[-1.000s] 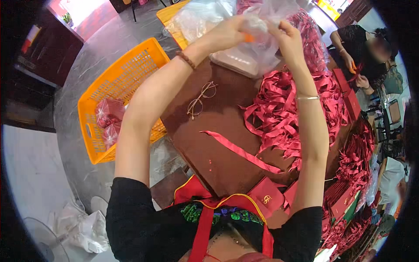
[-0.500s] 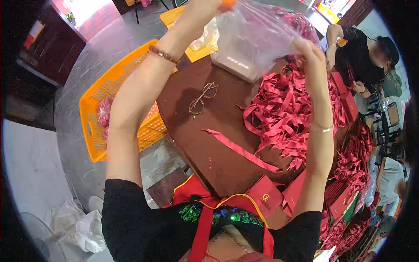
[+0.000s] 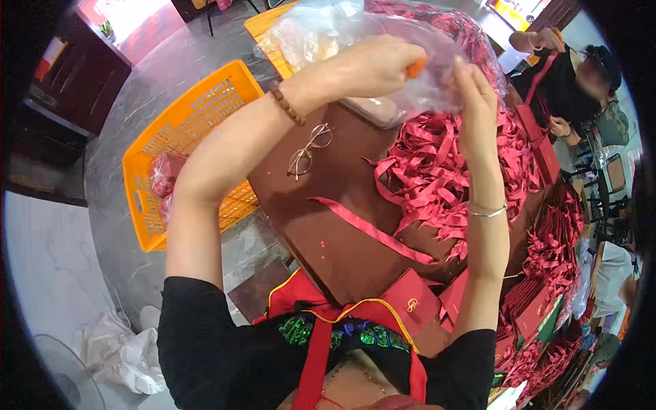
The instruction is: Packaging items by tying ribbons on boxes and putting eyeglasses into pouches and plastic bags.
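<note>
In front of me, over the far part of the brown table (image 3: 301, 205), my hands handle a clear plastic bag (image 3: 437, 51). My left hand (image 3: 386, 65) is closed in a fist at its near side, with something orange on or at the fingertips. Fingers pressed together, my right hand (image 3: 476, 92) pinches the bag's right edge. Crumpled plastic spreads away behind my left wrist. Below my right hand lies a large heap of red ribbons (image 3: 437, 178). One loose red ribbon (image 3: 372, 229) stretches across the tabletop, and folded-out eyeglasses (image 3: 311, 150) rest left of the heap.
An orange crate (image 3: 132, 191) holding red bagged items stands left of the table. Red boxes (image 3: 412, 301) lie at the near edge, with more ribbon bundles (image 3: 553, 232) at right. Across the table, a person (image 3: 547, 85) handles a red ribbon. A white fan (image 3: 58, 369) stands lower left.
My left hand has swung right and nearer, toward my right hand, bringing part of the bag along. My right hand has shifted slightly. The other person's hand has risen with a ribbon.
</note>
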`<state>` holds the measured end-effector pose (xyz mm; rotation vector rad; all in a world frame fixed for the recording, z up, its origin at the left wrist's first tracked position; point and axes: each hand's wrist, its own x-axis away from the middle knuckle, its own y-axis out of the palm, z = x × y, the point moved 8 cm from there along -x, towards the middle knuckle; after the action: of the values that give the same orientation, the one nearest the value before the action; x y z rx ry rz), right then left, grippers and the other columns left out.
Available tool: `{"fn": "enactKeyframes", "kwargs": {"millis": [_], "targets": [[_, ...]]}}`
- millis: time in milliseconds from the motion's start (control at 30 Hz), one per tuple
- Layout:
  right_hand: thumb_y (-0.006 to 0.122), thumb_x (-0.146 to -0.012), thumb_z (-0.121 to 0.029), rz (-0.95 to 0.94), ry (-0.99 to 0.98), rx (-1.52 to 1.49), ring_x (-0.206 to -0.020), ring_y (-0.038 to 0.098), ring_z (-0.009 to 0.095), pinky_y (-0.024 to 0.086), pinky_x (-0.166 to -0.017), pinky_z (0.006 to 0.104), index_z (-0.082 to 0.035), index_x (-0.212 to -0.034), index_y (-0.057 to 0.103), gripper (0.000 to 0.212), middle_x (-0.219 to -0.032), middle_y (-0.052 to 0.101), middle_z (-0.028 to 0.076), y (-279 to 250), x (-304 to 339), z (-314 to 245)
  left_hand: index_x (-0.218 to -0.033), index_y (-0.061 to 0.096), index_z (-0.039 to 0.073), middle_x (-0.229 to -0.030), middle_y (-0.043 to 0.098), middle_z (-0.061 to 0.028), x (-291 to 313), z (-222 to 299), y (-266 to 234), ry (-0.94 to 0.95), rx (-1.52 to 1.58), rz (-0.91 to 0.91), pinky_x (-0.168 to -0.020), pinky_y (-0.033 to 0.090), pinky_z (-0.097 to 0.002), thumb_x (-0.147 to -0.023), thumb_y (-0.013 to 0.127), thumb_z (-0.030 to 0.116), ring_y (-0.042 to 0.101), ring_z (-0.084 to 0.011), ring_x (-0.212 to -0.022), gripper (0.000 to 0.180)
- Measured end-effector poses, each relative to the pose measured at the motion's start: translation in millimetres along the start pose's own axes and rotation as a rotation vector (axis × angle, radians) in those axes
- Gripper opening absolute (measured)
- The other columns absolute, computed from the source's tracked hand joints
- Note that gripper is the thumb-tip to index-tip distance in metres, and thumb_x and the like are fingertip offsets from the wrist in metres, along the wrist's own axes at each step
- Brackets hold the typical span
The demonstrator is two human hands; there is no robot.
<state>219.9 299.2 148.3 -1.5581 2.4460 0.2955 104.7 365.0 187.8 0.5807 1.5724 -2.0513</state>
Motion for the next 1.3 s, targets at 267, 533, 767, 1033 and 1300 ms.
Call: {"fn": "enactKeyframes", "kwargs": {"millis": [267,533,767,1033,1300], "targets": [[0.051,-0.092,-0.024,-0.013,-0.180,-0.071,-0.052,0.039,0.002,0.029,-0.047,0.0169,-0.010,-0.081,0.057,0.019,-0.065,0.051,-0.006,20,2,-5,-0.089,0.066,0.001,-0.091,0.065,-0.0167,-4,-32,65,-0.325,-0.388,-0.614,-0.075,0.050,-0.0411,-0.078,0.047,0.009,0.063,-0.0329,-0.087,0.024],[0.047,-0.093,-0.021,0.056,-0.109,-0.328,-0.052,0.037,0.005,0.028,-0.047,0.0182,-0.009,-0.085,0.054,0.016,-0.068,0.049,-0.004,-15,-16,-3,-0.080,0.062,0.004,-0.067,0.059,-0.0062,34,-105,111,-0.425,0.300,-0.553,-0.060,0.044,-0.0354,-0.080,0.052,0.017,0.055,-0.0178,-0.064,0.016],[0.053,-0.090,-0.022,-0.298,-0.031,-0.107,-0.057,0.049,0.005,0.038,-0.051,0.0205,-0.003,-0.090,0.060,0.020,-0.075,0.059,-0.001,58,-8,2,-0.093,0.050,0.005,-0.081,0.047,-0.0061,64,-119,169,-0.657,0.333,-0.694,-0.066,0.038,-0.0376,-0.083,0.048,0.022,0.044,-0.0198,-0.073,0.020],[0.051,-0.092,-0.024,-0.086,-0.048,-0.303,-0.057,0.052,0.007,0.041,-0.050,0.0211,-0.006,-0.090,0.058,0.020,-0.074,0.060,0.001,-5,-16,-2,-0.110,0.032,0.005,-0.104,0.031,-0.0089,116,-185,183,-0.972,0.417,-0.840,-0.081,0.030,-0.0402,-0.086,0.040,0.025,0.032,-0.0234,-0.094,0.033],[0.053,-0.089,-0.023,-0.139,-0.319,0.532,-0.074,0.058,0.012,0.050,-0.066,0.0271,-0.004,-0.094,0.059,0.021,-0.084,0.059,0.005,-33,19,1,-0.127,0.014,0.005,-0.127,0.015,-0.0116,198,-228,216,-0.711,0.504,-1.152,-0.095,0.023,-0.0429,-0.089,0.033,0.028,0.020,-0.0270,-0.116,0.049]]}}
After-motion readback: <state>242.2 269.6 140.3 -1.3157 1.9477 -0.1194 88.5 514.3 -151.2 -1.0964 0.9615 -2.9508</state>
